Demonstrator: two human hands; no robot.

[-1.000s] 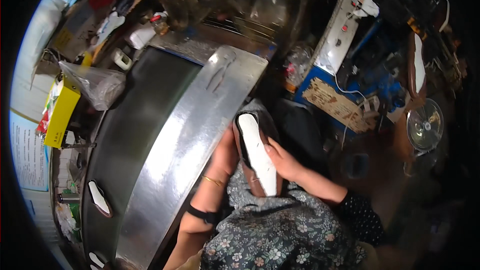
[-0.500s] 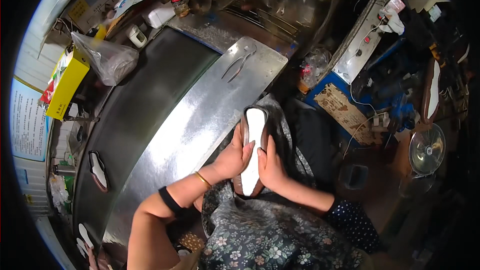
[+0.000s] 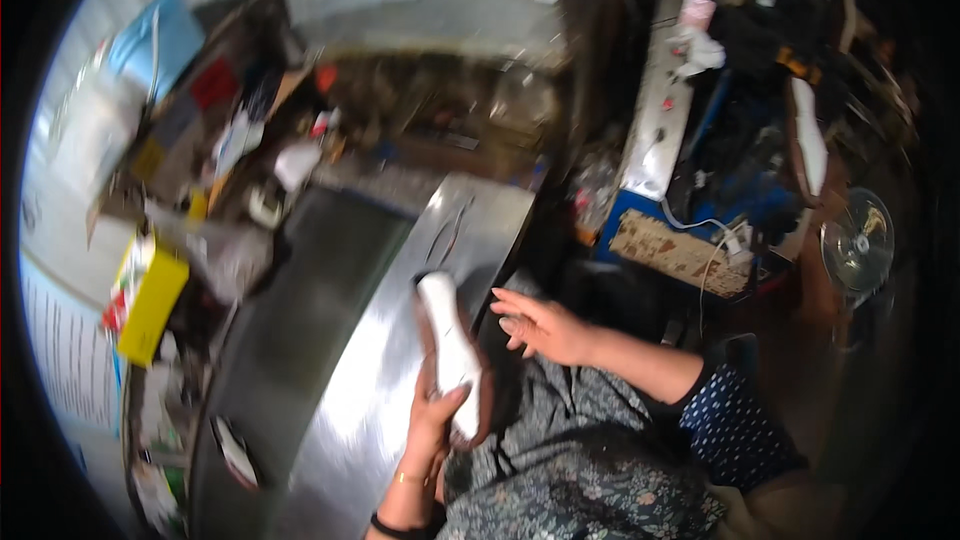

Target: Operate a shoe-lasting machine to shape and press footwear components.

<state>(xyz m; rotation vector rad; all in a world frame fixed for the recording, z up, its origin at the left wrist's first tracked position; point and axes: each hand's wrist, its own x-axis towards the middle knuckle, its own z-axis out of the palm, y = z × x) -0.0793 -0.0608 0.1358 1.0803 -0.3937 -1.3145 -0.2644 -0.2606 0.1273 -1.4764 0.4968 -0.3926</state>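
A brown shoe (image 3: pixel 452 345) with a white underside facing up lies in my left hand (image 3: pixel 430 425), which grips it near its lower end with the thumb across the white face. It is over the shiny metal plate (image 3: pixel 340 410) at my lap's left side. My right hand (image 3: pixel 545 326) is off the shoe, just to its right, fingers stretched out and slightly apart with nothing in them. Beyond the shoe's far end, a pair of pliers (image 3: pixel 447 237) lies on the metal plate.
A dark belt (image 3: pixel 330 250) runs left of the plate, carrying another shoe (image 3: pixel 234 452). Along its far side are a yellow box (image 3: pixel 155 310) and a clear plastic bag (image 3: pixel 225 260). At right stand a blue machine (image 3: pixel 625 210), another white-bottomed shoe (image 3: pixel 808 135) and a clear disc (image 3: pixel 860 240).
My right hand has let go of the shoe and opened. My left hand has carried the shoe left from my lap over the metal plate. The whole view has shifted, with some blur.
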